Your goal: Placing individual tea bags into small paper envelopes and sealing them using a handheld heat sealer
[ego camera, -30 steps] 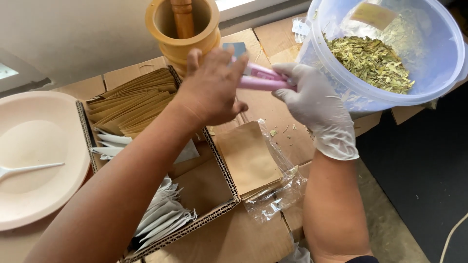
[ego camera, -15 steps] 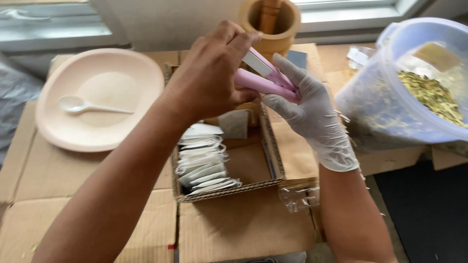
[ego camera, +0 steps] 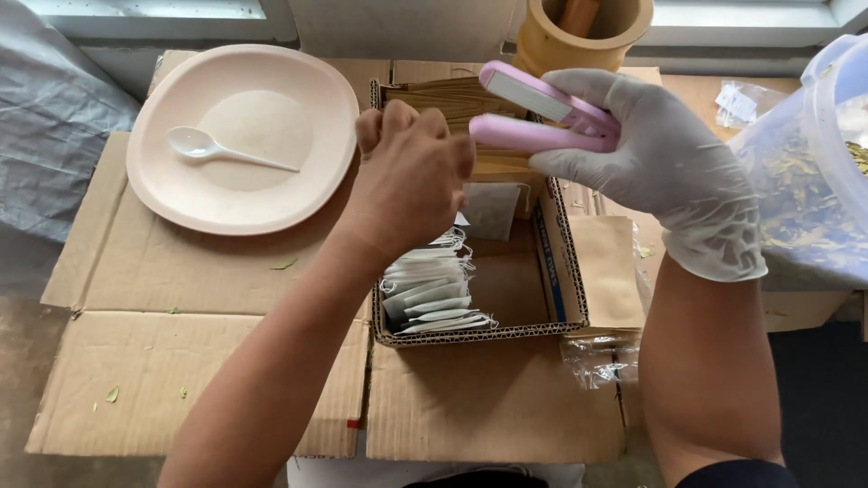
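A single head-worn camera looks steeply down from close above the work surface, facing away from the wearer toward a far window ledge. Both forearms enter from the near edge. Flattened cardboard (ego camera: 181,361) fills the left and middle, a cardboard box (ego camera: 506,330) sits centre, and a clear tub (ego camera: 814,145) is cut off at right.

You're working on flattened cardboard sheets (ego camera: 208,271) spread over a grey concrete floor (ego camera: 18,398). Pale wall (ego camera: 398,27) ahead of you, with window sills (ego camera: 145,11) along the top edge, left and right; daylight comes in from there. Crumpled grey plastic sheet (ego camera: 54,117) at far left. Dark mat (ego camera: 818,398) at your lower right.
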